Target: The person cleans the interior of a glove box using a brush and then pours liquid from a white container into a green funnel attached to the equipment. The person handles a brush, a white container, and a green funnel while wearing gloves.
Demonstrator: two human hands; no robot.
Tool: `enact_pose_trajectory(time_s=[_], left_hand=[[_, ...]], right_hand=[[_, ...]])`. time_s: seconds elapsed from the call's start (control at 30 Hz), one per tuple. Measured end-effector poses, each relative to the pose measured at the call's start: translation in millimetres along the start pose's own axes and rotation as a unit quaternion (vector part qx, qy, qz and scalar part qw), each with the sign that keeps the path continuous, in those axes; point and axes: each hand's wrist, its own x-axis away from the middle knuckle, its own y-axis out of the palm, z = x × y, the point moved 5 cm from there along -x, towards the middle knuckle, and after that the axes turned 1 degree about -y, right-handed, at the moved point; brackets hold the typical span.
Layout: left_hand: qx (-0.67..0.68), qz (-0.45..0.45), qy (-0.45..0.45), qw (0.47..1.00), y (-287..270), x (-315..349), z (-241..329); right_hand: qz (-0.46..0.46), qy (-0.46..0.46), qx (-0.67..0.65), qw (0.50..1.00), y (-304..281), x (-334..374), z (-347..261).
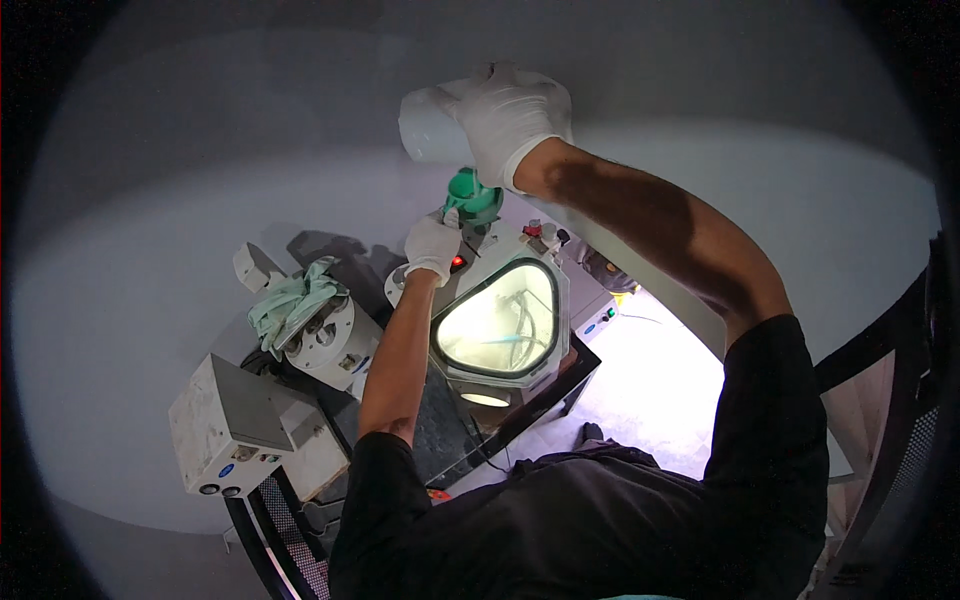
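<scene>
My right hand [508, 115], in a white glove, is closed around a whitish translucent plastic container [428, 130]. The container is tilted over on its side, with its lower edge above a green plastic cup-like vessel [472, 188]. My left hand [432, 246], gloved in white too, has its thumb and fingers closed at the near side of this green vessel. The vessel stands over the back of a grey machine with a lit, rounded triangular window [498, 318]. A red-lit switch [458, 261] glows beside my left hand. Whether liquid is running from the container cannot be made out.
Left of the machine is a white cylindrical unit [325, 335] with a pale green glove [295, 305] draped on it. A grey box with knobs [225, 425] stands nearer on the left. Behind everything rises a grey wall [200, 200]. A black perforated frame [915, 440] is at right.
</scene>
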Motion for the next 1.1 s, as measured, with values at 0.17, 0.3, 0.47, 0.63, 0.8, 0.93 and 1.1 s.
enact_pose_trajectory(time_s=[0.17,0.3,0.47,0.63,0.8,0.93,1.1], left_hand=[[0.033,-0.023,-0.011,0.999,3,-3,1],[0.091,-0.023,-0.039,0.995,13,-5,-16],[0.081,-0.030,-0.025,0.996,14,-6,-7],[0.104,-0.015,-0.031,0.994,13,-10,-18],[0.033,-0.030,-0.021,0.999,8,-8,-3],[0.049,-0.027,-0.021,0.998,9,-7,-8],[0.006,-0.023,-0.003,1.000,4,-10,-2]], right_hand=[[0.043,0.008,-0.019,0.999,15,-12,10],[-0.002,0.034,-0.013,0.999,-5,-4,5],[-0.021,0.032,-0.021,0.999,-4,-8,11],[0.015,0.042,-0.007,0.999,-3,-6,5],[0.004,0.024,-0.029,0.999,4,-15,8],[-0.022,0.014,-0.026,0.999,0,-12,7],[0.028,0.024,-0.035,0.999,4,-11,8]])
